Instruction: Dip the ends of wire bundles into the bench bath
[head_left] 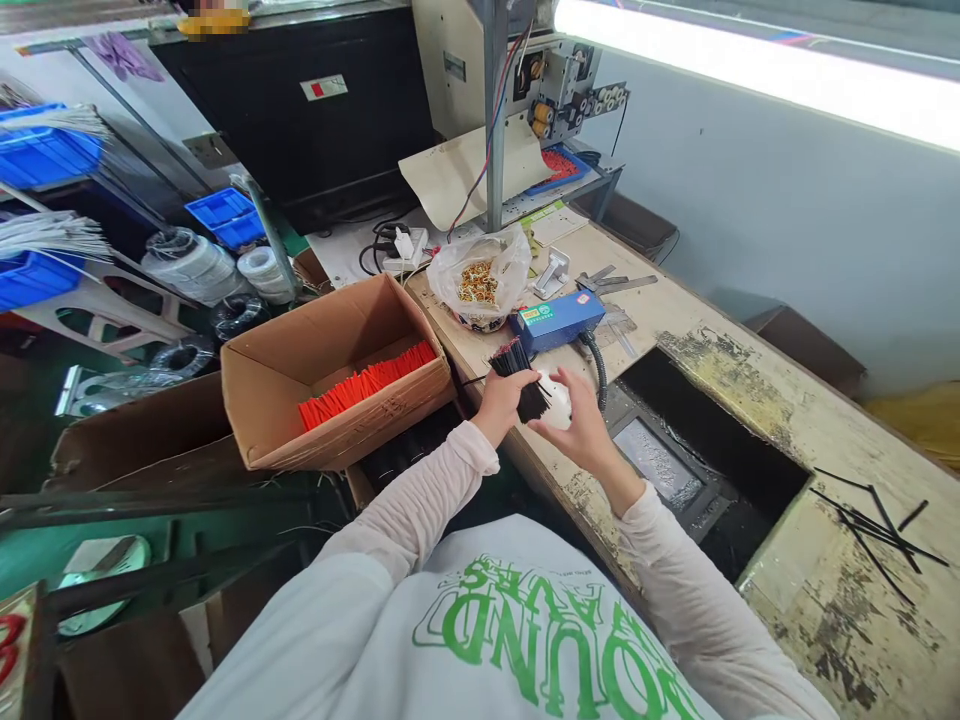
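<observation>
A thick bundle of short black wires (531,398) with reddish upper ends is gripped in my left hand (505,402), over the front edge of the worn wooden table (574,490). My right hand (583,430) is just right of the bundle, thumb and fingers apart in a curve, with nothing seen between them. Behind the hands sits a blue device (562,320) with a black corrugated hose. Gold-coloured small parts (478,284) fill a clear plastic bag (442,272) beyond it. Left of my hands, a cardboard box (300,352) holds red wires (367,383).
A recess (705,430) with a dark framed plate (660,462) opens in the table right of my hands. Loose black pieces (877,525) lie at the far right. A metal post (495,130) and a machine (551,95) stand behind; blue bins (49,155) are at left.
</observation>
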